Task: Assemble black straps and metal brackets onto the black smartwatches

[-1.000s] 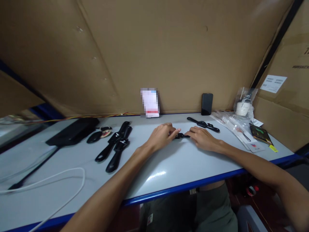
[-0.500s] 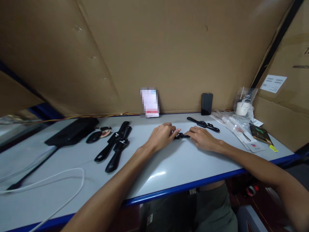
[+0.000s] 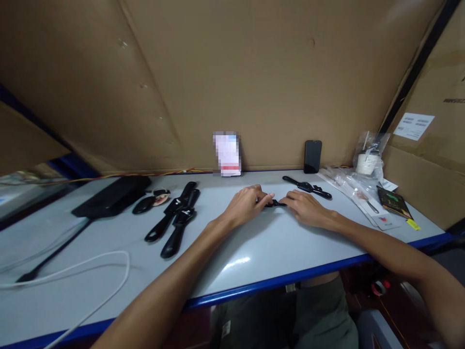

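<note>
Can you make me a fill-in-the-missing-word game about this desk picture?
The left hand and the right hand pinch a small ___ watch part between them on the table. The phone leans upright against the ___ wall. The long cable at the table's left end is ___ in colour. Missing words: black, cardboard, white.

Your black watch part [image 3: 275, 203] lies low and flat on the pale tabletop [image 3: 254, 247], near its middle. Only a short dark stretch shows between your left hand [image 3: 247, 206] and right hand [image 3: 305, 208], each pinching one end. Its finer details are too small to make out.
</note>
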Demonstrator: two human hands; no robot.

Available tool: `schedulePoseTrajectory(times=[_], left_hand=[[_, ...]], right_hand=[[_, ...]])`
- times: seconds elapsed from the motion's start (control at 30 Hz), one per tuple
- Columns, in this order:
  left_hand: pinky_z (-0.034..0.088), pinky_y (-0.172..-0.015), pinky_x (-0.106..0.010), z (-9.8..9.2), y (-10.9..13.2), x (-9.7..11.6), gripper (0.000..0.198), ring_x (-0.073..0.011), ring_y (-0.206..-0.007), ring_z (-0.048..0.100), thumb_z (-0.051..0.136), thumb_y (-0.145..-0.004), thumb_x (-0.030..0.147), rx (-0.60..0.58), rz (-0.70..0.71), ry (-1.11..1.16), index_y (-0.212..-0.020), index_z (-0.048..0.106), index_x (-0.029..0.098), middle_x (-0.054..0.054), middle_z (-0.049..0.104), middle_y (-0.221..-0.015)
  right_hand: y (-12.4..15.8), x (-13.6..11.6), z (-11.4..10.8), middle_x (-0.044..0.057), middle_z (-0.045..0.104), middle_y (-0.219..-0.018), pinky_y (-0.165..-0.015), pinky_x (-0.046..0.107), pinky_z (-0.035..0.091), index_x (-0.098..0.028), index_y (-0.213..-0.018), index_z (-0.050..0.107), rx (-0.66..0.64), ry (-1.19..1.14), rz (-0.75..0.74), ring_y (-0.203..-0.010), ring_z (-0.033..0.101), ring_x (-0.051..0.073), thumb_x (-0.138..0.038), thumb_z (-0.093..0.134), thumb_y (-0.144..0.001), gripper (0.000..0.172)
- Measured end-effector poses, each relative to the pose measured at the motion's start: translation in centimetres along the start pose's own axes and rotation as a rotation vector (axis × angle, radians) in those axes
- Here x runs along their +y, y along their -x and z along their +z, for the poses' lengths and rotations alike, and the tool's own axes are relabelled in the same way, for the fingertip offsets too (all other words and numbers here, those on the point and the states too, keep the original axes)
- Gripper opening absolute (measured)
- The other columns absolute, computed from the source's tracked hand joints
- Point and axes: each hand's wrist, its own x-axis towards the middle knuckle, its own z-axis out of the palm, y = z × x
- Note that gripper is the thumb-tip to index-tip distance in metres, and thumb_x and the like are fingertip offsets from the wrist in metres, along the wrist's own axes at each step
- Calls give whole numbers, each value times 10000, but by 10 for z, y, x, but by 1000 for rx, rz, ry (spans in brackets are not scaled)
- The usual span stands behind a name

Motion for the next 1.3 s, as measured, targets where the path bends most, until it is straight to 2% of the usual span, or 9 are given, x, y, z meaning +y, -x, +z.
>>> schedulePoseTrajectory(times=[0.23,0.33,0.47,0.57,0.67,0.73,0.8,1.0,1.3], left_hand=[[370,-668,-296,-4,1,-1,383,-204,-741,611,469,-1018,449,-31,-8,-91,-1022,813,280,-58,653,-874],[349,-637,-302,-5,2,-3,369,-214,-734,595,485,-1007,432,-26,-9,-140,-942,801,253,-66,637,-866],[364,-633,-303,-6,1,-4,286,-201,-691,557,579,-934,390,4,-21,-70,-781,735,206,-51,611,-793],[403,-671,-304,-6,0,-1,344,-186,-692,559,533,-950,390,-18,9,-2,-740,731,203,-42,633,-790],[424,-711,-310,-7,-1,2,332,-188,-727,571,486,-968,368,-11,35,53,-884,763,204,-41,653,-827],[421,-719,-315,-8,-1,1,286,-195,-742,572,533,-926,326,-16,36,56,-1073,749,211,-37,648,-855],[411,-717,-316,-9,0,-2,321,-202,-756,578,586,-879,305,-55,27,40,-1160,724,231,-35,643,-883],[414,-688,-310,-5,0,-5,158,-207,-763,593,631,-835,292,-82,5,157,-954,695,210,-29,661,-823],[494,-660,-284,-3,-6,-6,149,-181,-734,662,605,-852,304,-17,-36,396,-920,637,176,-43,732,-821]], right_hand=[[0,-2,-3,98,655,-1061,-830,333,451,-167,-1278,641,-19,7,16,-974,570,223,10,477,-902,446],[0,-2,-3,105,655,-1066,-830,341,450,-157,-1277,645,-9,-3,8,-981,573,228,7,471,-911,437],[0,-2,-2,107,656,-1070,-827,349,449,-157,-1272,651,-7,-14,12,-982,574,234,3,481,-916,426],[0,-2,-3,108,656,-1073,-832,344,446,-154,-1281,647,-12,-18,15,-990,575,228,9,489,-909,436],[0,-3,-4,106,656,-1085,-844,337,446,-154,-1289,641,-17,-9,16,-1008,574,224,20,487,-894,458],[0,-4,-5,111,655,-1092,-842,337,447,-144,-1279,643,-28,-3,18,-1015,574,228,33,496,-870,470],[0,-5,-6,111,655,-1089,-835,336,448,-143,-1268,644,-38,5,24,-1009,576,229,39,498,-858,471],[0,-4,-5,106,655,-1071,-821,335,443,-161,-1236,659,-18,-21,20,-997,573,229,39,490,-866,453],[1,0,-9,98,668,-1050,-813,330,439,-184,-1208,687,-18,-88,26,-985,584,225,56,497,-843,476]])
